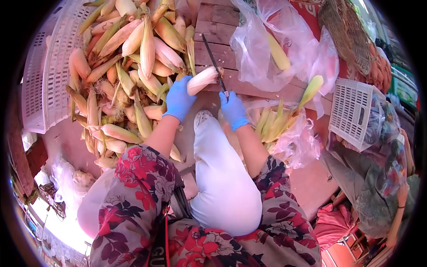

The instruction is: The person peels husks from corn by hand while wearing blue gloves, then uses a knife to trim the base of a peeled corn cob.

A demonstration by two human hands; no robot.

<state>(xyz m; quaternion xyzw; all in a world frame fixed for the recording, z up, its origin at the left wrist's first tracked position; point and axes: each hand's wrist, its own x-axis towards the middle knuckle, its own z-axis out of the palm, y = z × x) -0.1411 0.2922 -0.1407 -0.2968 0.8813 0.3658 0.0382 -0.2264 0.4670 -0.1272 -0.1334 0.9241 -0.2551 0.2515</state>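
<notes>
My left hand (pixel 179 99), in a blue glove, is closed round one end of a pale ear of corn (pixel 203 81). A blue glove also covers my right hand (pixel 232 109), which grips a knife (pixel 210 54) by its handle. The long, dark blade points up and away, crossing the far end of that ear. To the left of my hands lies a large heap of corn ears (pixel 142 49), most of them in their husks. Below and right of the knife hand, stripped green husks (pixel 272 122) lie among plastic.
A wooden board surface (pixel 218 22) lies ahead. Clear plastic bags (pixel 258 62) rest on it, with a yellow-green ear (pixel 278 52). White crates stand at left (pixel 55 71) and right (pixel 351 109). Another person (pixel 369 191) is at the right, near a wicker basket (pixel 344 33).
</notes>
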